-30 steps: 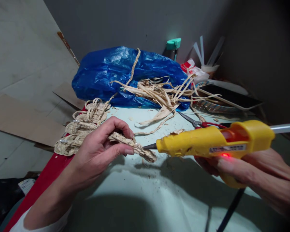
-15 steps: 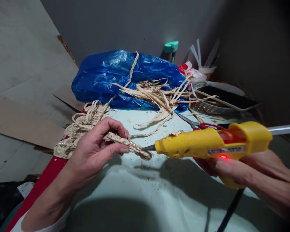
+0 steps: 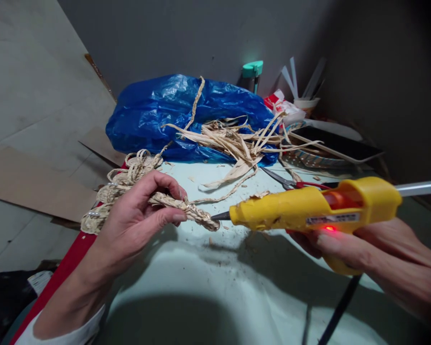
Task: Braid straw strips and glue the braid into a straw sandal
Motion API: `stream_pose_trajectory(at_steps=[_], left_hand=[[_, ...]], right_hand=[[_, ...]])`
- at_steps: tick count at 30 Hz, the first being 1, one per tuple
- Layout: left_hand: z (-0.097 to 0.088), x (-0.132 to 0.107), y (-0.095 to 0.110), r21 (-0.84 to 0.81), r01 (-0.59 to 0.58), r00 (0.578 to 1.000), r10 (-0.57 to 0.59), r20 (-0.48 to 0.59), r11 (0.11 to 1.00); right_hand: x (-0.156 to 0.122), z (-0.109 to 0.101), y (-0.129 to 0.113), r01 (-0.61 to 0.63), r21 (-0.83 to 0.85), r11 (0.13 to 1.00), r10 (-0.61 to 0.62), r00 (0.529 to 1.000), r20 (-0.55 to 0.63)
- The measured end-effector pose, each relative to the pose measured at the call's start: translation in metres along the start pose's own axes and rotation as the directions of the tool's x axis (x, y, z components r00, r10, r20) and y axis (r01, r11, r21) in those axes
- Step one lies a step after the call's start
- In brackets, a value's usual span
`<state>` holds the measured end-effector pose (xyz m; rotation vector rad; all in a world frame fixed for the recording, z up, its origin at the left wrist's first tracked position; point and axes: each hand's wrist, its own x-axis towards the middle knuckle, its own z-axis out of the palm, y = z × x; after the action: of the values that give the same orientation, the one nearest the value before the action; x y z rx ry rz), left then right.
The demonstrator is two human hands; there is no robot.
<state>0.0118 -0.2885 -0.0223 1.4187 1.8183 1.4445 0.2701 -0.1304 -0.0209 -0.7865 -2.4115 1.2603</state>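
Observation:
My left hand is closed around a braided straw cord, pinching it between thumb and fingers just above the table. The cord's free end sticks out to the right, and the rest trails back into a loose coil of braid at the table's left edge. My right hand grips a yellow hot glue gun, its red light on and a clear glue stick poking out the back. The gun's metal nozzle touches the tip of the braid.
A blue plastic bag lies at the back with loose dried straw strips over it. Red-handled scissors lie behind the gun. A tray, a cup of sticks and a green-capped bottle stand at back right. The table is pale green.
The braid's end and the glue gun have both shifted slightly left and up; the nozzle stays at the braid's tip. Both grips are unchanged.

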Motion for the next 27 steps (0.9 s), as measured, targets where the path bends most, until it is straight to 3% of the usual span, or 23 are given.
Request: stream_pose_trajectory(at_steps=[11,20,27], left_hand=[[-0.0046,-0.0008,-0.0056,-0.009,-0.017,0.999,0.016,-0.049,1.0],[-0.0051,-0.0022,-0.0049,-0.039,-0.018,0.998,0.016,-0.058,0.999],[-0.0053,-0.0017,0.0003,-0.117,0.076,0.993,-0.085,-0.076,0.99]], right_hand=[[-0.0046,0.0044,-0.0061,-0.114,0.126,0.985,0.121,0.991,-0.05],[-0.0065,0.0066,-0.0077,-0.104,0.129,0.986,0.117,0.988,-0.098],[-0.0064,0.0044,-0.0082,-0.122,0.151,0.981,0.135,0.988,-0.075]])
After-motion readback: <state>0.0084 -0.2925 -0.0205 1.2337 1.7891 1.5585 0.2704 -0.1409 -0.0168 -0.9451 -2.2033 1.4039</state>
